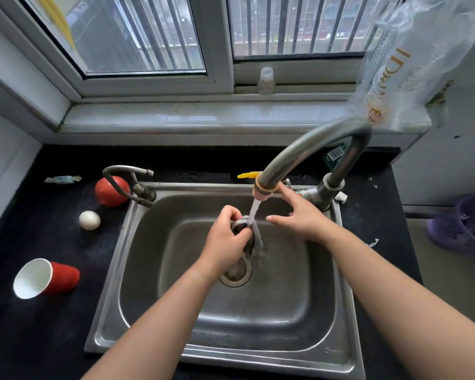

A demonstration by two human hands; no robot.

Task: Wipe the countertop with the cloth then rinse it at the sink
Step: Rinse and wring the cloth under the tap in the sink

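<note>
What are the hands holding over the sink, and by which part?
The left hand grips the grey cloth by its bunched upper end; the loose end hangs under the running water. The right hand is open, holding nothing.

Soft, fairly bright daylight falls from the window (148,37) beyond the fingers (231,213). The steel sink (285,311) beneath them gives broad, dull reflections without harsh glare, and the sill (176,116) has a pale sheen. The dark bench (25,215) left of the fingers looks murky, with little detail. Shadows are faint. Wide-angle distortion bends the window frame and sink rim near the edges. The water stream (254,212) beside the fingers is slightly blurred, and the plastic bag (417,64) far up-right looks soft.
</note>
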